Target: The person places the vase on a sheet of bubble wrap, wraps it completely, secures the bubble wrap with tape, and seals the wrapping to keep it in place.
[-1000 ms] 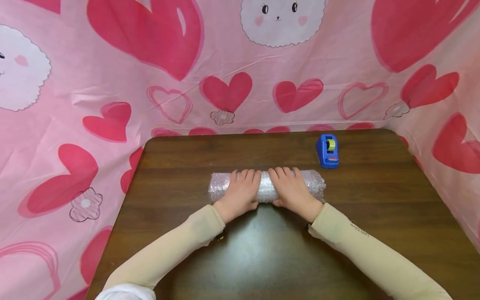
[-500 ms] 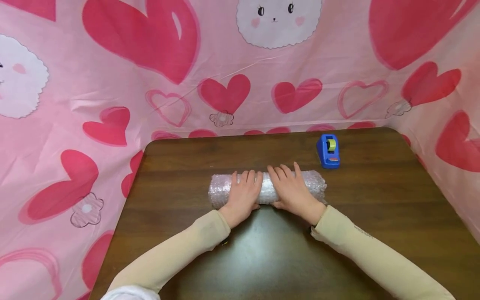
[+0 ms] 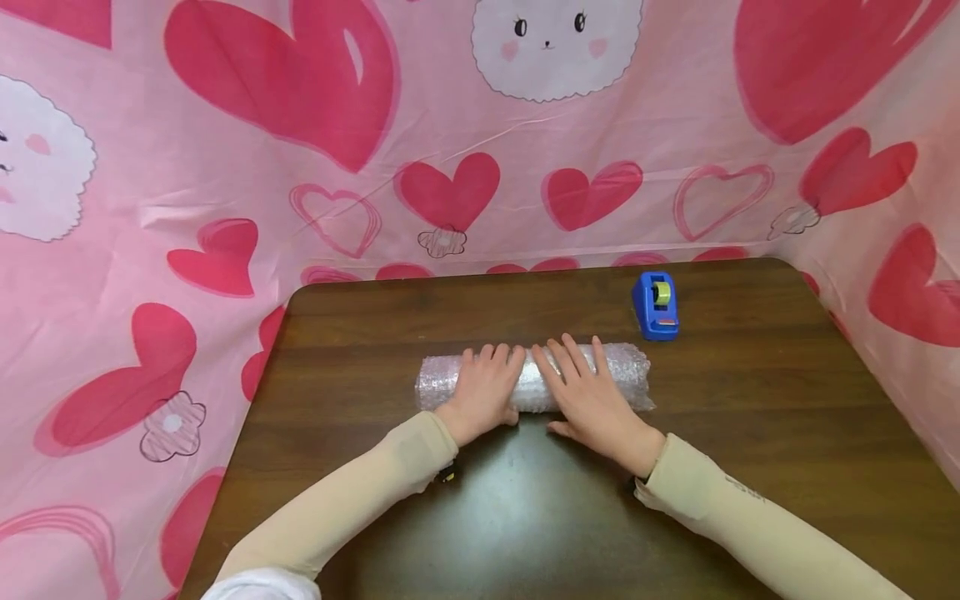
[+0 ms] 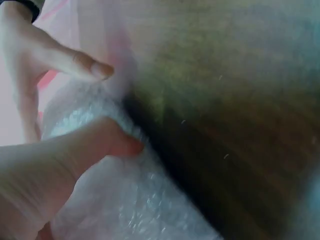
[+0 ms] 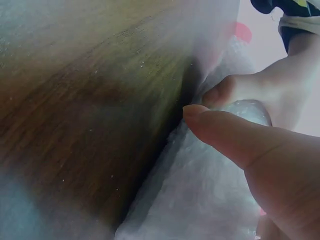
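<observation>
A cylinder-shaped roll of bubble wrap (image 3: 534, 390) lies crosswise on the brown table. My left hand (image 3: 483, 388) grips its left half, fingers bent over the top; in the left wrist view the thumb (image 4: 117, 141) presses the near side of the bubble wrap (image 4: 150, 210). On the right half rests my right hand (image 3: 594, 408), its fingers spread and fairly straight across the top. The right thumb (image 5: 220, 127) points out past the near side of the roll in the right wrist view. Both palms hide parts of the roll.
A blue tape dispenser (image 3: 655, 307) with a yellowish roll stands behind the right end of the bubble wrap. The wood-patterned table (image 3: 360, 308) meets a pink heart-print cloth (image 3: 517, 125) at the back and sides.
The bubble wrap roll has come slightly nearer. My right hand has slid back toward me and its fingers have straightened and spread; the left hand keeps its hold.
</observation>
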Tool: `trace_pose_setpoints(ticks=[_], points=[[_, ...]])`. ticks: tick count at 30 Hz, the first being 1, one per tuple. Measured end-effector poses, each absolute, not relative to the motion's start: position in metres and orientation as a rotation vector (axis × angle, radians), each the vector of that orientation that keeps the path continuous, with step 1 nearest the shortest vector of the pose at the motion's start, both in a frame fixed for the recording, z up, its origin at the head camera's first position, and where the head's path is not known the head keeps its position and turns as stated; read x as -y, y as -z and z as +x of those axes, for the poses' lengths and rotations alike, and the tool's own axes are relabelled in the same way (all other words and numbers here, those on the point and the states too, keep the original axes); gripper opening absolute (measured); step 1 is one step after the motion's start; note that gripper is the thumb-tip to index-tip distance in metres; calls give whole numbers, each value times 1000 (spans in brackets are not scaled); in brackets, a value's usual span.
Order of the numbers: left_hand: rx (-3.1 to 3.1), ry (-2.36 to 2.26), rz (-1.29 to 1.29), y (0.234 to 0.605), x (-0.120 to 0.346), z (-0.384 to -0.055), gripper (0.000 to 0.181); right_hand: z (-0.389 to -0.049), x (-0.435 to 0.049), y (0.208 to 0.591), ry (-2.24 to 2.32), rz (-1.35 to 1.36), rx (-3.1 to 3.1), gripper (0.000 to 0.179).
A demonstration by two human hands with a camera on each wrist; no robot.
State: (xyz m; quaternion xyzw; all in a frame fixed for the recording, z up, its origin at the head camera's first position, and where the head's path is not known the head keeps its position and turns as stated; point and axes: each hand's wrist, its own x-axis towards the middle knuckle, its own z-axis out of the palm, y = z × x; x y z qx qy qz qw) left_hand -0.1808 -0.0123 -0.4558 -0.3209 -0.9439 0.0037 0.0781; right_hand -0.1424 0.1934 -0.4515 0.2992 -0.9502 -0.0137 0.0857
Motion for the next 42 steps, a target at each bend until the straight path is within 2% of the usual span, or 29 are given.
trace_pose_setpoints(ticks=[12,19,28,34,42], points=[[3125,178,-1161,434,21,-191,81,-145,-193,449,50,930,2783,112],[3084,165,-1079,437,25,-191,111,-155,-191,445,-8,923,2842,103],[2750,45,-1013,452,28,-173,90,-175,-191,429,-209,927,3096,97],[2645,-139,-946,463,25,-168,114,-182,-191,425,-261,942,3172,98],[2603,-108,-952,468,24,-175,98,-175,-192,431,-113,938,3020,104]])
